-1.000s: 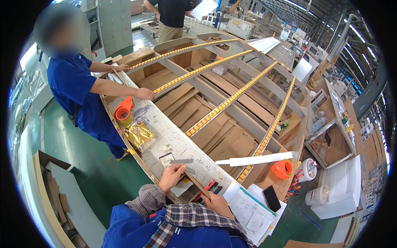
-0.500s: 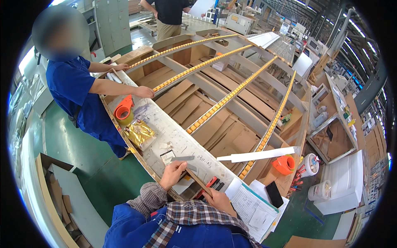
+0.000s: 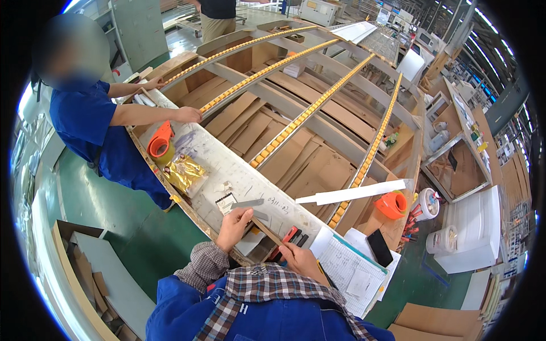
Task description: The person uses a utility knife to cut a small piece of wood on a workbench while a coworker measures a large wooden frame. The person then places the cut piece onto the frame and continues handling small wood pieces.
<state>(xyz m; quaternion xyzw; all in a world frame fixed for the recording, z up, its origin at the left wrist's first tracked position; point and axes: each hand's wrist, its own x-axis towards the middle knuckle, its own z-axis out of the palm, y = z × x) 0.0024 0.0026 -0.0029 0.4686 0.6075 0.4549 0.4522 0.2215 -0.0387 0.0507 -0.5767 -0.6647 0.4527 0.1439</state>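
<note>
My left hand [image 3: 233, 228] is closed, its thumb and fingers pinching a flat grey strip [image 3: 248, 203] over the front of the white worktop [image 3: 230, 165]. A second grey piece [image 3: 260, 215] shows just beyond the fingers. Closed around the near end of a thin brown wooden strip [image 3: 267, 232] is my right hand [image 3: 300, 259]; the strip slants up toward my left hand. Whether its far end touches the left fingers, I cannot tell. Beside the right hand lie a red-and-black tool [image 3: 291, 234] and dark pens [image 3: 302, 240]. A small notepad [image 3: 226, 202] lies beyond my left hand.
Yellow roller tracks [image 3: 313, 111] run across the frame, with cardboard below. At left a co-worker [image 3: 85, 113] rests both hands on its edge. Tape dispensers [image 3: 161, 145], a gold packet [image 3: 186, 173], a white strip [image 3: 352, 192], an open notebook [image 3: 352, 278] and a phone [image 3: 379, 248] lie around.
The view has shifted slightly, so most things sit a little higher and further left. Both my hands keep their grips on the grey strip and the wooden strip.
</note>
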